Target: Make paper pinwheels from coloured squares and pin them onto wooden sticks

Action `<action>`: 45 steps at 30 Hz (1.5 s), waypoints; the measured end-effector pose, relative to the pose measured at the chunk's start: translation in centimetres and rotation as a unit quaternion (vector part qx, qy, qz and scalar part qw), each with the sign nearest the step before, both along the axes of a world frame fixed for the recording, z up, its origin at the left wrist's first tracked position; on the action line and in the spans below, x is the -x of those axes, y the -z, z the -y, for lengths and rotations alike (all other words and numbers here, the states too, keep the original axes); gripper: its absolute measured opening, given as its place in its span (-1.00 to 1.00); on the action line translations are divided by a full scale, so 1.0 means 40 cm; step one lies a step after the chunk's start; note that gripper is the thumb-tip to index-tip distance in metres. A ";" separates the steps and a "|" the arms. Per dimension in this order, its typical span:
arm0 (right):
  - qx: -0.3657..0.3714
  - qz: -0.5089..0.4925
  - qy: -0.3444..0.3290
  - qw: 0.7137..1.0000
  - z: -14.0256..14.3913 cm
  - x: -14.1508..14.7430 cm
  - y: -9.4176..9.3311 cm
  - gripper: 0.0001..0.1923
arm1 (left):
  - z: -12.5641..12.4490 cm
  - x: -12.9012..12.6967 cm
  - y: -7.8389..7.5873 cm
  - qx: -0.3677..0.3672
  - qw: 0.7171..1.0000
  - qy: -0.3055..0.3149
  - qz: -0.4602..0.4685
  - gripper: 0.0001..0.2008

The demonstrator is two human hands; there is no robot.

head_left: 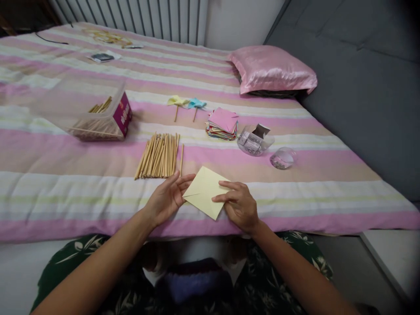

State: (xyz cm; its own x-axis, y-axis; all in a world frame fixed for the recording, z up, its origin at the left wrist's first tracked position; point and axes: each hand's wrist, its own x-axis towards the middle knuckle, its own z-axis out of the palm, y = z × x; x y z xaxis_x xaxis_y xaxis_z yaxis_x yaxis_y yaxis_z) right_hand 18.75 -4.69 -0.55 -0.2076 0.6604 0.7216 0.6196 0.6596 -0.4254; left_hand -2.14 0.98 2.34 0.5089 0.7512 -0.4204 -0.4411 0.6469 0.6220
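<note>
In the head view, we see a pale yellow square paper sheet point(206, 192) between the left hand point(167, 197) and the right hand point(240, 205), at the near edge of the bed point(311, 197). Our right hand holds it by the right side, two fingers spread across its upper face. Our left hand is loosely curled at the opposite corner, fingertips just behind the edge, thumb lifted away from the paper. The sheet is flat, smooth and matte, turned like a diamond, with a thin slit running in from its left corner.

Just beyond our left hand we find a row of slim tan wooden sticks point(157, 156), with one single stick point(181, 160) beside it. Farther off lie a yellow paper pinwheel point(178, 101) and a blue paper pinwheel point(197, 103), then a pile of multicoloured paper squares point(225, 119) topped with pink. To its right we see two rounded clear plastic containers point(252, 146) holding small pieces too tiny to tell. The striped cloth beneath is soft and wrinkled; the pink pillow point(275, 68) has a satiny sheen.
</note>
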 end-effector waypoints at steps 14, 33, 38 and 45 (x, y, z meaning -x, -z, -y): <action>0.113 -0.059 -0.065 0.990 0.004 0.005 -0.020 -0.61 | 0.026 -0.013 0.014 -0.096 0.985 0.086 -0.118 -0.54; 0.176 -0.101 -0.014 0.979 -0.006 -0.032 -0.028 -0.75 | 0.031 -0.016 0.020 -0.042 0.991 0.034 -0.123 -0.69; 0.247 -0.108 -0.120 0.955 -0.005 -0.029 -0.026 -0.76 | 0.032 -0.013 0.021 -0.041 0.992 0.044 -0.115 -0.70; 0.294 -0.093 -0.150 0.939 0.000 -0.023 -0.016 -0.76 | 0.035 -0.014 0.017 -0.054 0.990 0.060 -0.112 -0.66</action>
